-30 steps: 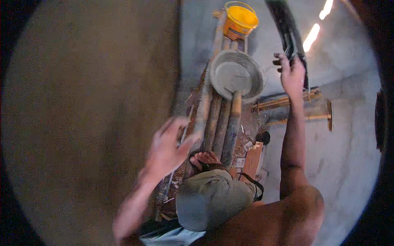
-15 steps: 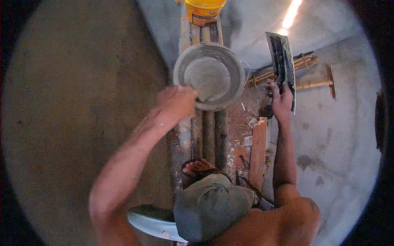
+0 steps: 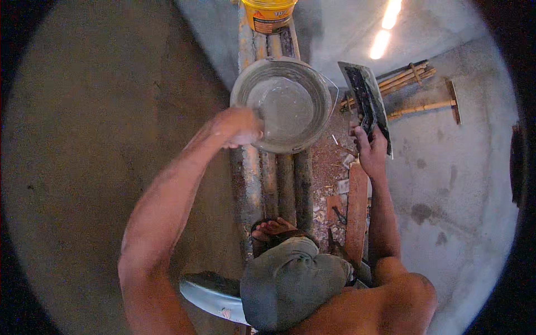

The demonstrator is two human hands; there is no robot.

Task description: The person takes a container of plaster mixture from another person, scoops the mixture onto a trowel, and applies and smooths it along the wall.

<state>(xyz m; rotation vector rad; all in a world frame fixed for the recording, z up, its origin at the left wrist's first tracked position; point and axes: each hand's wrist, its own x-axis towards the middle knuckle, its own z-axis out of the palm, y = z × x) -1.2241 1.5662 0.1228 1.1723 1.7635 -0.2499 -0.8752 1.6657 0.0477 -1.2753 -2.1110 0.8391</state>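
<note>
In my right hand [image 3: 369,146] is a long, dark-handled flat plastering trowel [image 3: 363,95], held upright beside a round grey bucket [image 3: 301,95] of wet grey mix. My left hand [image 3: 237,125] is at the lower-left rim of that bucket, fingers curled; it is slightly blurred and what it grips is hidden. The bucket has a thin wire handle and rests on several long, dirty poles [image 3: 285,178] laid together as a plank, where my bare foot also rests in a sandal.
A yellow bucket [image 3: 268,14] stands further along the poles. A dark plastered wall [image 3: 100,139] is on my left. At right are bamboo poles [image 3: 402,78], a grey surface [image 3: 446,212], wooden boards [image 3: 357,212], rubble and a bright light strip [image 3: 385,28]. A pale curved object [image 3: 206,296] sits by my hip.
My left hand has moved from open in the air to curled at the bucket's rim. The trowel in my right hand has come lower and nearer the bucket. The view has shifted.
</note>
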